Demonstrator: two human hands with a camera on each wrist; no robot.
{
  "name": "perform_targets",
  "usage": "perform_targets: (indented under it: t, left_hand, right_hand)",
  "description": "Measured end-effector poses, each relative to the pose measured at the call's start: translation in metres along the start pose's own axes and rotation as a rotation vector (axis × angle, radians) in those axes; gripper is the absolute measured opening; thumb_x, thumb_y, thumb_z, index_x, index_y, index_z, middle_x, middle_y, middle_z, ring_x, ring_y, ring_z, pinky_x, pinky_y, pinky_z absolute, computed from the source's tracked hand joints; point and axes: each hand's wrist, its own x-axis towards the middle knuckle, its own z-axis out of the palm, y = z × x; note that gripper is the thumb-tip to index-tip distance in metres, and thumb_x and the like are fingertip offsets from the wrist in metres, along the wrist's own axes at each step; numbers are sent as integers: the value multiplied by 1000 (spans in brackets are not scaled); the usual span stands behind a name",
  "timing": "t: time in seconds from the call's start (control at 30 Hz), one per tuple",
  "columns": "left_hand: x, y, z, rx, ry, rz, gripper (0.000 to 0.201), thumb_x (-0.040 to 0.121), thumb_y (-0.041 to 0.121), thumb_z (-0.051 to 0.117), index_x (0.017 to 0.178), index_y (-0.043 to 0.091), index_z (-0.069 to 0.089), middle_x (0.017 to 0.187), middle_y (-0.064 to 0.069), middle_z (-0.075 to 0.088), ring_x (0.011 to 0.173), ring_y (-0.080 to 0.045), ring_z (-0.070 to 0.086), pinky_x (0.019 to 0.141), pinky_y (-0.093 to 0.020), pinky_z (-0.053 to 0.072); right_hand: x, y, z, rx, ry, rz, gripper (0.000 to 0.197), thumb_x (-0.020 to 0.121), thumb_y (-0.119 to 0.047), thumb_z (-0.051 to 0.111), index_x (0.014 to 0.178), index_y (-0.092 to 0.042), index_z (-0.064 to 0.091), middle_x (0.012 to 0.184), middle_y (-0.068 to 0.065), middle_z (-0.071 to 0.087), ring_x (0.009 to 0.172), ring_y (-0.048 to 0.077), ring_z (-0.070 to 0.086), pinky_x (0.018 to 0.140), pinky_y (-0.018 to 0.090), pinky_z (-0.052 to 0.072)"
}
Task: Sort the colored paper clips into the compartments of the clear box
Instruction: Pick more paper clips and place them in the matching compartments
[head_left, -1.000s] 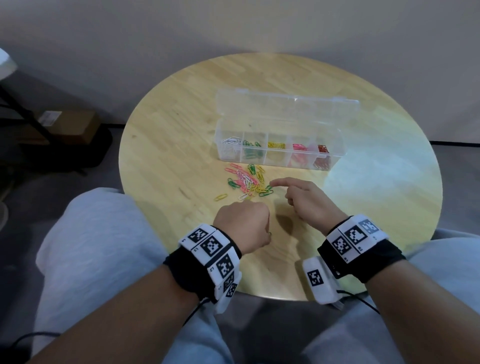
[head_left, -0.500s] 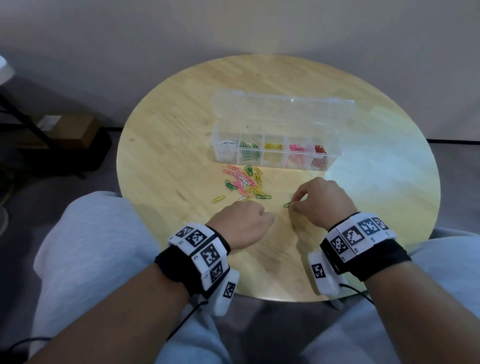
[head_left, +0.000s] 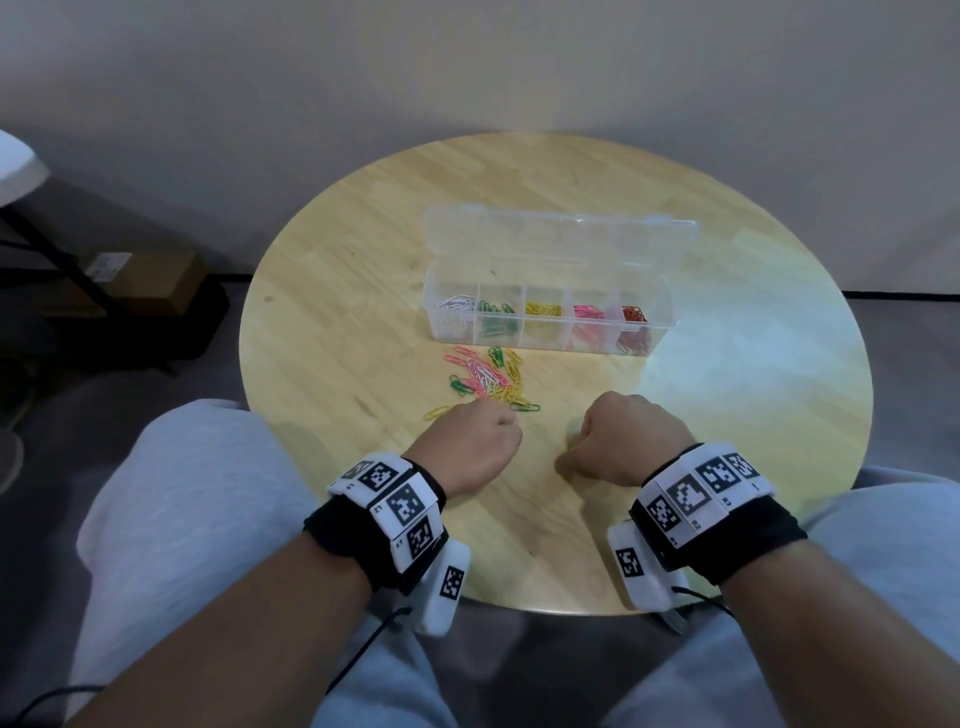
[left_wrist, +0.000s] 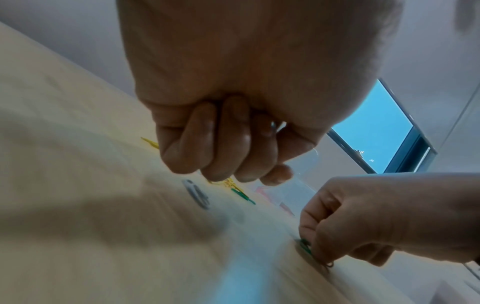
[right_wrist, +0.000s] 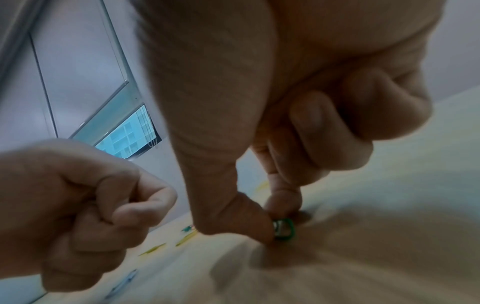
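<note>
The clear box (head_left: 670, 291) stands open mid-table, its compartments holding white, green, yellow, pink and red clips from left to right. A loose pile of mixed clips (head_left: 488, 379) lies just in front of it. My right hand (head_left: 623, 436) is down on the table near the front, thumb and forefinger pinching a green paper clip (right_wrist: 284, 228) against the wood; the same green paper clip (left_wrist: 305, 246) shows under its fingertips in the left wrist view. My left hand (head_left: 467, 447) is a tight fist just below the pile. A glint of thin wire (left_wrist: 274, 125) shows inside it, seemingly a clip.
The round wooden table (head_left: 337, 312) has the box's lid (head_left: 561, 234) folded back behind the box. A single yellow clip (head_left: 436, 412) lies left of my left fist. My grey-trousered knees sit under the near edge. A dark stand and cardboard box (head_left: 150, 280) are on the floor at left.
My right hand dragged a green clip from the pile toward the near edge and curled down over it, now pinching it. The left fist stays just below the pile.
</note>
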Motion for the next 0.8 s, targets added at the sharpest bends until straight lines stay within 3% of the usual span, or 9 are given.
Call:
perform_targets:
  t: [0.13,0.23,0.37,0.47,0.63,0.8]
  left_hand:
    - [-1,-2,1,8,-24,-14,29,77,17,42,63,-1,61,76,-14,70,77,-31,63,71,-41,51]
    - [-1,-2,1,6,-53,-14,30,79,11,44,60,2,65,72,-8,71,73,-25,65,69,-35,51]
    - [-2,-3,1,24,-125,-38,31,82,13,46,63,2,68,47,6,57,52,-13,50,57,-27,41]
    - [-2,-2,2,3,-119,-39,36,86,21,47,57,9,65,43,8,54,51,-15,51,56,-27,41]
    - [0,1,-10,-66,-69,-50,34,89,23,46,57,14,56,53,5,53,54,-17,46,56,-29,36]
    - [15,6,-41,-267,146,-96,35,95,28,45,69,11,63,67,-9,57,53,-18,44,57,-29,32]
  right_hand:
    - [-7,-5,3,22,-36,-38,36,70,-48,69,76,-14,60,76,2,61,70,21,62,59,29,51]
    - [-9,-4,3,197,-115,-89,30,76,-37,62,72,-7,65,74,6,65,70,22,62,61,32,51]
    - [-12,-3,-6,655,-194,-105,33,80,-12,49,48,-17,42,54,6,45,42,16,32,45,23,26]
    - [-13,-5,-12,938,-151,-86,36,79,1,41,49,-18,33,53,6,38,37,13,22,45,20,17]
    - [4,-20,-28,1035,-62,-27,25,85,2,44,63,-10,44,57,7,45,46,17,33,46,24,25]
    - [27,-51,-75,1439,-23,-65,15,87,3,48,74,-3,50,61,9,47,52,20,44,47,25,38]
